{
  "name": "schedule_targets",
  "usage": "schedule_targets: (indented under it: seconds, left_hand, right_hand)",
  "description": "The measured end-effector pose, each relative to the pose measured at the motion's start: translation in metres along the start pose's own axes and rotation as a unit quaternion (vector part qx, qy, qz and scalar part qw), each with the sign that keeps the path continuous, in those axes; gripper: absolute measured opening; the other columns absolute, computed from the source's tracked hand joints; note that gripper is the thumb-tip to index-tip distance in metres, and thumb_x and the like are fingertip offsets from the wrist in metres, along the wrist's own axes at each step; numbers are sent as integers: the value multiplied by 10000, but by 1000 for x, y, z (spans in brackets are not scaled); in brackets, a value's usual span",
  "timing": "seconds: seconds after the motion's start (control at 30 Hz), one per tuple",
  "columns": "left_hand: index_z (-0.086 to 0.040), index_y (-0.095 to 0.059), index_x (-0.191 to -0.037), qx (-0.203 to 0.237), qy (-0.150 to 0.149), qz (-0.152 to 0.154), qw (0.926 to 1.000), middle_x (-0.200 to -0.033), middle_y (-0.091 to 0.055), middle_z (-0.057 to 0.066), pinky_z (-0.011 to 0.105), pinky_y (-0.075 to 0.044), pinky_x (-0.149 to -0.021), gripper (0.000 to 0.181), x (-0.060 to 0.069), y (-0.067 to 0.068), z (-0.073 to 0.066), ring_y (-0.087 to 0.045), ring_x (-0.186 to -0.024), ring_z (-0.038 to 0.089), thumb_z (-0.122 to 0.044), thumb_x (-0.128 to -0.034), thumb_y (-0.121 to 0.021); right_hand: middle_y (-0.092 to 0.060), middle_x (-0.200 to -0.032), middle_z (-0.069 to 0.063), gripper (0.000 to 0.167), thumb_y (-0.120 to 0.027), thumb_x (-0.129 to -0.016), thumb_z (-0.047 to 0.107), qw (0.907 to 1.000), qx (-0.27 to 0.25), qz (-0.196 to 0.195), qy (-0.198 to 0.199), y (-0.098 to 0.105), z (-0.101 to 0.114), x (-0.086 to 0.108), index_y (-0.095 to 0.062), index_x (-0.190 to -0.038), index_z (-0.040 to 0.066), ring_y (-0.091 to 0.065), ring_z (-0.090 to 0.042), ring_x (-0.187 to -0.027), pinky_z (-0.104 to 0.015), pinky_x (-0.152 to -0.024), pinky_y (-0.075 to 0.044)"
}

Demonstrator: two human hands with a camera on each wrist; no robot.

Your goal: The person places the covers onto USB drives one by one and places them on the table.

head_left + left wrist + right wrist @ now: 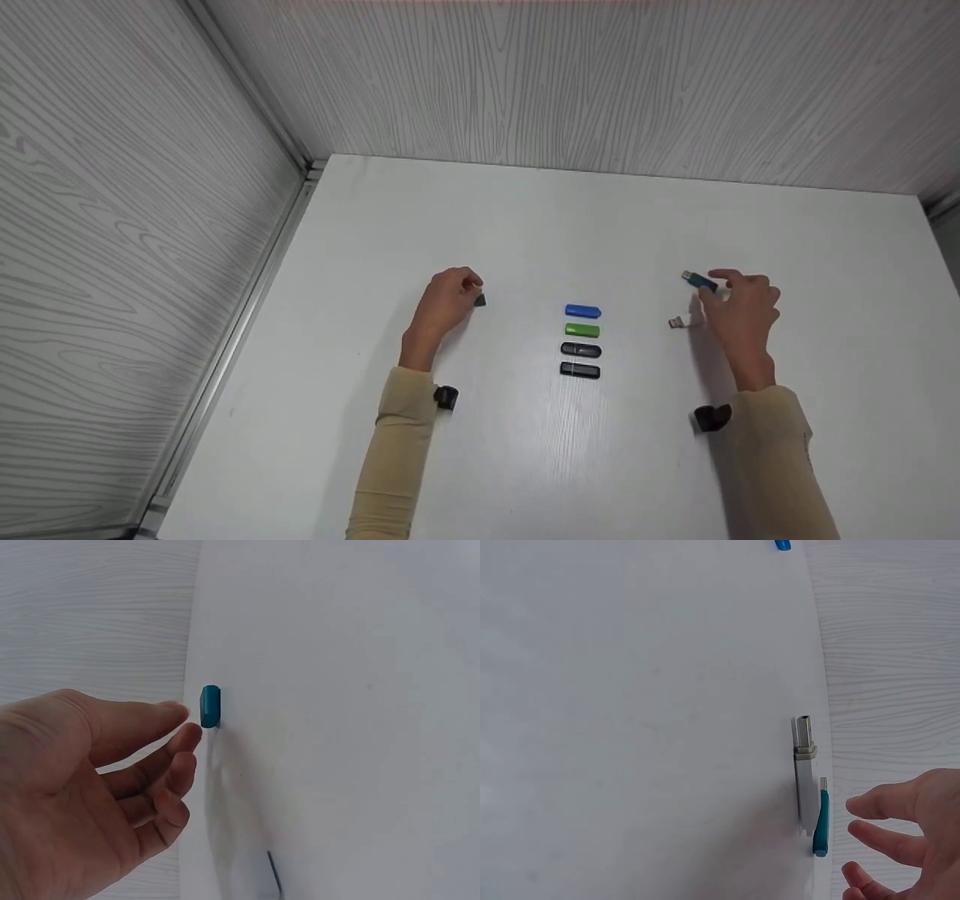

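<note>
In the head view my left hand (450,295) is at a small dark teal piece (481,300) on the left of the table. The left wrist view shows it as a teal cap (211,706) just beyond the loosely bent fingertips, with no visible grip. On the right, my right hand (742,304) spreads thumb and fingers around a teal USB stick (700,281). A white USB stick (682,322) lies nearer my body, partly hidden by the hand. In the right wrist view the fingertips stand apart from the teal stick (821,823) and the white one (805,791).
Between the hands lies a column of capped-looking sticks: blue (583,311), green (582,330), rounded black (581,350) and straight black (580,370). A pale piece with a dark edge (274,874) shows low in the left wrist view. Grey wood-grain panels (495,82) border the white table.
</note>
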State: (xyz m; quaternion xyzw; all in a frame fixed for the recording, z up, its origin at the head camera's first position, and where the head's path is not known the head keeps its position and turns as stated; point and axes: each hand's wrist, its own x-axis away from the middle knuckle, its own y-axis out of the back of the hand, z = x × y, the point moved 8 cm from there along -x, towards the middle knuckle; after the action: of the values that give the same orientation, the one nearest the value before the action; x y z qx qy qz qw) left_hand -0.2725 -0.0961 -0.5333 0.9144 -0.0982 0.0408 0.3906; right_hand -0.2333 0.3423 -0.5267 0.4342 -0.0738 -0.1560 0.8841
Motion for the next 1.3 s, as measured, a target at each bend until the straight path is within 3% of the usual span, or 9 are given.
schedule_targets:
  seconds: [0.17, 0.4, 0.63, 0.9, 1.3]
  left_hand:
    - [-10, -696, -1252, 126, 90, 288, 9995, -1166, -701, 147, 430, -532, -990, 245, 2, -2, 4, -626, -1060, 267, -119, -1046, -623]
    - [1, -685, -1262, 161, -15, 546, 9984, -1195, -695, 161, 442, -526, -1025, 275, 4, -3, 4, -637, -1131, 296, -57, -994, -665]
    - [0, -694, -1239, 266, 46, 519, 9983, -1180, -693, 155, 442, -529, -1014, 287, 4, -4, 7, -630, -1104, 288, -47, -956, -711]
    - [13, -702, -1198, 162, 22, 366, 9992, -1140, -693, 159, 420, -532, -992, 257, 0, -7, 9, -630, -1071, 278, -31, -946, -727]
    - [21, -703, -1197, -10, -75, 373, 9993, -1143, -657, 155, 400, -516, -988, 225, 1, -9, 5, -592, -1065, 269, -30, -979, -713]
  right_hand:
    - [-477, -1427, -353, 493, -557, -1037, 224, 9995, -69, 246, -193, -5, -9, -4, -569, -1482, 11, -363, -530, -1366, -699, -1054, -314]
    - [-478, -1407, -369, 529, -541, -1016, 221, 9978, 125, 524, -379, -11, -17, -9, -542, -1485, -25, -378, -546, -1355, -720, -1052, -308]
    - [-422, -1450, -391, 537, -515, -1023, 245, 9967, 179, 617, -486, -13, -18, -8, -533, -1478, -40, -361, -566, -1383, -728, -1062, -290]
    - [-444, -1425, -392, 490, -532, -1029, 211, 9982, 120, 433, -401, -13, -13, -6, -562, -1446, -44, -381, -564, -1381, -714, -1053, -287]
    - [-394, -1478, -389, 455, -509, -1044, 204, 9983, 33, 440, -374, -16, -15, -6, -566, -1425, -37, -359, -552, -1391, -707, -1072, -257]
